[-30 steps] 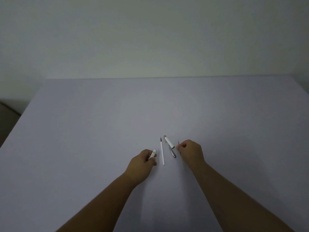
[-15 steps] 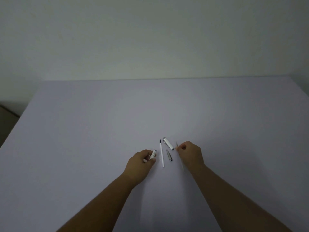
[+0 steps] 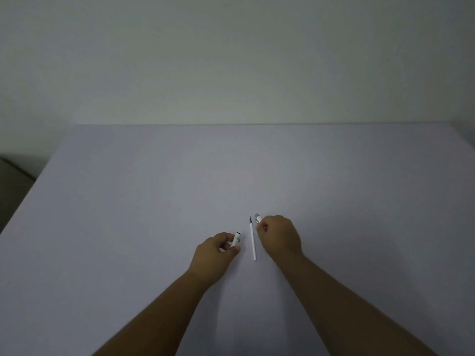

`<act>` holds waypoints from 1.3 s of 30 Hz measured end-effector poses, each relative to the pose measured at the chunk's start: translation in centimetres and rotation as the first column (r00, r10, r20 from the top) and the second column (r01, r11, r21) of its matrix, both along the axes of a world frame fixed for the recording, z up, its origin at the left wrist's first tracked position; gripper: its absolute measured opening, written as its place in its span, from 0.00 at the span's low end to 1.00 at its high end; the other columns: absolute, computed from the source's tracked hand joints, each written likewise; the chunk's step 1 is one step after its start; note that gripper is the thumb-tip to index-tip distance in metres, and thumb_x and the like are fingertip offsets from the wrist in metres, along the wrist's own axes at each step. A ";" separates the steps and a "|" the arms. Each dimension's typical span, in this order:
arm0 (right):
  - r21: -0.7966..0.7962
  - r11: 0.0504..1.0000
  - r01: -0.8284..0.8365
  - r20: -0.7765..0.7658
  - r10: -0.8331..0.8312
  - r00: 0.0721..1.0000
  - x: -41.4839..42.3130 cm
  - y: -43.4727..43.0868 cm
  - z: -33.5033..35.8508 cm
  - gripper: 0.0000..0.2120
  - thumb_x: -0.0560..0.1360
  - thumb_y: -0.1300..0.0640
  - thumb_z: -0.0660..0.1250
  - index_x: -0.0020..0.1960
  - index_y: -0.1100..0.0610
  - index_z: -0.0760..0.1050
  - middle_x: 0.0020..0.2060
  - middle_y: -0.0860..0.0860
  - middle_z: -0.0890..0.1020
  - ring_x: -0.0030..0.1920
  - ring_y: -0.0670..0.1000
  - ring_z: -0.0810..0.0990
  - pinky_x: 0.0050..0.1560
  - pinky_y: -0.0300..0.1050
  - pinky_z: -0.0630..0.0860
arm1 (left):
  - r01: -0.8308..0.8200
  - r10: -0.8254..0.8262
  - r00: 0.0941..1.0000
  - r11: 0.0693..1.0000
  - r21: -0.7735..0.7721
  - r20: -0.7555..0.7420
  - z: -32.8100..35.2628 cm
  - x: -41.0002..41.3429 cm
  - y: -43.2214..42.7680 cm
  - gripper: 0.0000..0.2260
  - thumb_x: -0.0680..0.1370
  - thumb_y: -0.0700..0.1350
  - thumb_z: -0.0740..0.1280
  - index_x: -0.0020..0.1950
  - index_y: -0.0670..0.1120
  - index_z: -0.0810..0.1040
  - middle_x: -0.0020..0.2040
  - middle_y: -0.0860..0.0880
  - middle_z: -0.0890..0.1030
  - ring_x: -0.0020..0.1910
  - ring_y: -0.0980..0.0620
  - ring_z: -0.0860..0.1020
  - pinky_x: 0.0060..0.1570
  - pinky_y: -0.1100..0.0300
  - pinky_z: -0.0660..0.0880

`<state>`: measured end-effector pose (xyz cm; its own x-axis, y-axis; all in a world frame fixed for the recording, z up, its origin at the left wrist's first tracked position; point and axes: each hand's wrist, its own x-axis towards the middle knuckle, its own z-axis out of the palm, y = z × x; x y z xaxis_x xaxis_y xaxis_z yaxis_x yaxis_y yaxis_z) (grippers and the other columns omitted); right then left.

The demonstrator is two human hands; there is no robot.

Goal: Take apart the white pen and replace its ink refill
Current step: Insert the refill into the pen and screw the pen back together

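Observation:
My left hand [image 3: 216, 253] is closed around the white pen barrel [image 3: 236, 239], whose open end points up and to the right. A thin white ink refill [image 3: 253, 240] with a dark tip lies on the table between my hands, pointing away from me. My right hand [image 3: 280, 236] sits just right of the refill with its fingers curled. Its fingertips are at the near end of the white pen cap [image 3: 257, 218], which lies on the table. The hand covers the spot where the small grey tip piece lay. What its fingers hold is hidden.
The work surface is a pale lilac table [image 3: 154, 214] that ends at a plain wall at the back. Its left edge drops to a dark floor [image 3: 12, 183]. Both my forearms reach in from the bottom of the view.
My right hand has moved left and forward, onto the grey tip piece and up to the cap. The thin rod seen in it earlier no longer shows. My left hand has hardly moved.

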<state>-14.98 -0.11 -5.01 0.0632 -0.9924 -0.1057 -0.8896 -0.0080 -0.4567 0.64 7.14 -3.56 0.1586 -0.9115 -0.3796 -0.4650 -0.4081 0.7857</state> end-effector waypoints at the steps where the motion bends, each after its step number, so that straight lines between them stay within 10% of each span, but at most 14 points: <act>1: -0.011 0.999 -0.051 -0.079 0.050 0.996 0.7 0.0 -0.1 0.13 0.75 0.51 0.61 0.47 0.58 0.79 0.45 0.58 0.82 0.49 0.59 0.78 0.45 0.50 0.75 | 0.000 0.000 1.000 1.000 0.000 0.006 0.0 0.0 0.0 0.03 0.75 0.52 0.67 0.48 0.57 0.77 0.39 0.57 0.76 0.42 0.52 0.77 0.50 0.51 0.79; 9: 0.084 0.995 -0.056 -0.228 0.074 0.971 3.0 0.4 -1.1 0.11 0.75 0.58 0.59 0.52 0.60 0.77 0.51 0.57 0.82 0.52 0.58 0.79 0.47 0.47 0.75 | -0.035 0.035 0.999 0.999 0.016 -0.008 -0.3 0.9 0.4 0.03 0.74 0.51 0.68 0.46 0.57 0.79 0.37 0.57 0.77 0.37 0.56 0.75 0.43 0.60 0.74; 14: 0.145 0.984 0.106 0.192 -0.133 0.972 2.5 0.0 0.6 0.11 0.73 0.54 0.63 0.46 0.60 0.81 0.43 0.57 0.84 0.46 0.58 0.81 0.44 0.45 0.74 | -0.015 0.015 1.000 1.000 0.023 -0.004 -0.2 1.2 0.6 0.02 0.73 0.51 0.69 0.44 0.58 0.79 0.37 0.56 0.77 0.38 0.54 0.75 0.43 0.58 0.73; 19: 0.274 0.930 0.245 0.595 -0.364 0.716 2.1 -0.2 2.9 0.09 0.72 0.54 0.67 0.38 0.57 0.80 0.35 0.52 0.82 0.35 0.49 0.75 0.35 0.38 0.69 | 0.001 -0.001 1.000 1.000 0.028 -0.012 0.1 0.9 0.5 0.04 0.73 0.49 0.69 0.47 0.55 0.80 0.37 0.56 0.76 0.37 0.56 0.74 0.39 0.62 0.72; 28: 0.339 0.910 0.239 0.680 -0.413 0.606 1.4 0.9 3.9 0.08 0.73 0.55 0.67 0.36 0.54 0.79 0.30 0.46 0.79 0.34 0.48 0.74 0.40 0.43 0.72 | 0.033 -0.032 0.999 0.999 0.012 -0.018 0.3 0.0 0.4 0.03 0.73 0.51 0.69 0.45 0.58 0.80 0.38 0.54 0.77 0.38 0.54 0.74 0.43 0.56 0.74; 39: 0.350 0.936 0.039 0.656 -0.275 0.703 0.4 1.5 4.2 0.10 0.70 0.53 0.70 0.31 0.51 0.76 0.22 0.40 0.76 0.25 0.39 0.72 0.31 0.36 0.66 | 0.045 -0.046 0.999 0.999 -0.028 -0.013 0.9 -0.5 0.1 0.04 0.74 0.50 0.69 0.42 0.61 0.78 0.38 0.55 0.77 0.37 0.54 0.75 0.43 0.55 0.76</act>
